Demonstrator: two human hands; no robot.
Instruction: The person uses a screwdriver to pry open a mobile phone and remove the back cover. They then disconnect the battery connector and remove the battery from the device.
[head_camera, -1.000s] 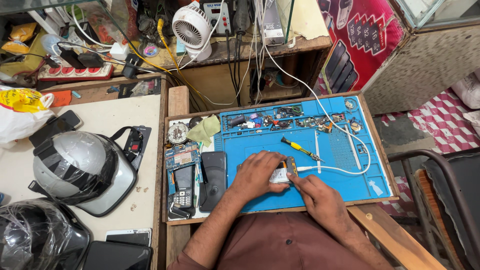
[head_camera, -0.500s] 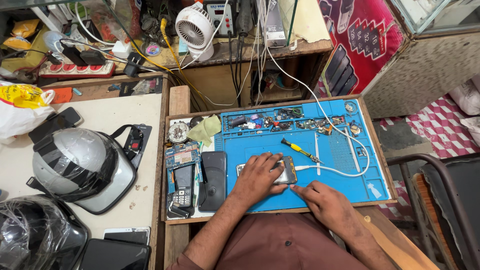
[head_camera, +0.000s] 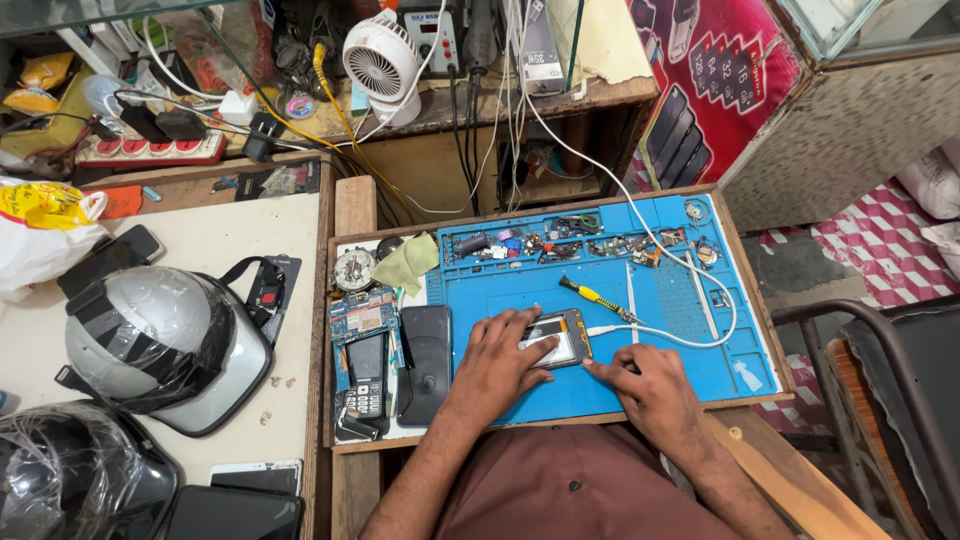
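Left hand (head_camera: 500, 362) pressing phone (head_camera: 558, 338) at frame centre, fingers spread flat; right hand (head_camera: 650, 385) resting loosely curled beside it, blue mat (head_camera: 680, 360) lying bare toward right edge.

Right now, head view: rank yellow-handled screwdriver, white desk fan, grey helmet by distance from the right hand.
From the right hand:
1. Yellow-handled screwdriver, just above it on the blue mat.
2. White desk fan, far up on the back shelf, to the left.
3. Grey helmet, far left on the side table.
2 and 3 are too close to call.

The person wears a plain maroon shirt (head_camera: 570, 490) with small buttons down the front. Both forearms are bare. The hands carry no rings or gloves.
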